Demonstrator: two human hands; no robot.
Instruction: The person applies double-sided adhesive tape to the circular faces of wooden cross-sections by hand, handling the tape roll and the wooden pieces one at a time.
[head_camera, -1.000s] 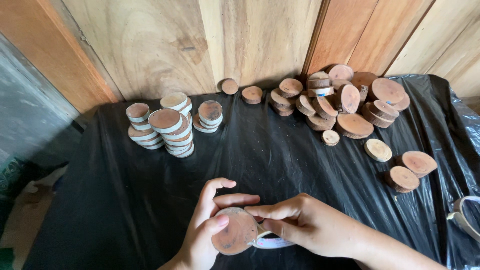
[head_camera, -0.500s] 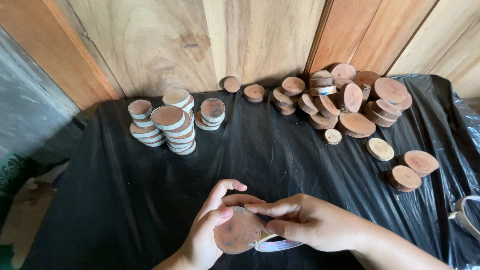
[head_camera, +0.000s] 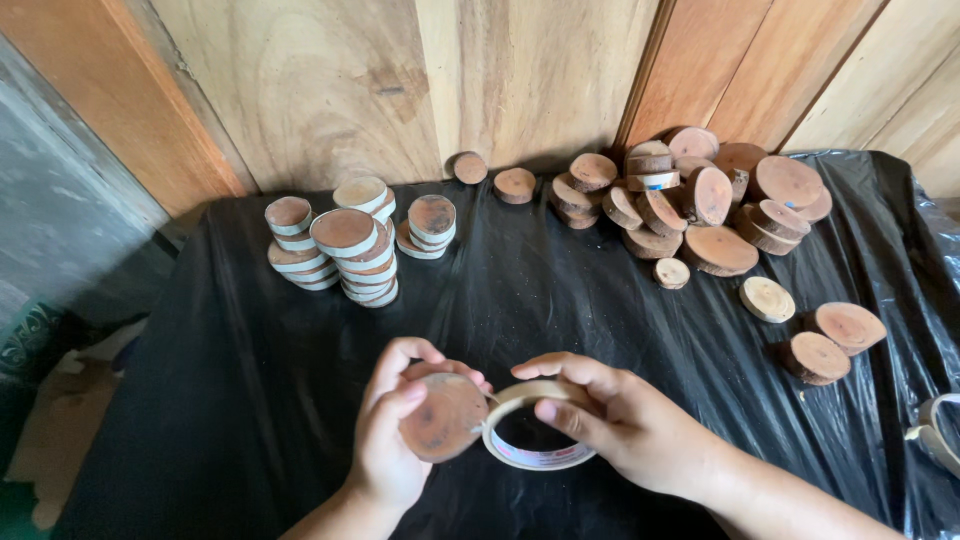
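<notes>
Wood disc (head_camera: 442, 416), round and reddish, sits at six o'clock, pinched at its rim by the left hand (head_camera: 385, 440), face turned up. Right hand (head_camera: 625, 430) grips a tape roll (head_camera: 535, 438) at the disc's three o'clock, edge touching, apparently to band the rim. Taped stacks (head_camera: 340, 250) stand at eleven o'clock.

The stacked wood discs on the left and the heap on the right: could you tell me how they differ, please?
The stacked discs stand in neat piles with pale bands around their edges; the heap lies jumbled, discs tilted and leaning, mostly bare-edged. The heap's discs vary more in size. Both are round wood slices on the black sheet by the wooden wall.
</notes>
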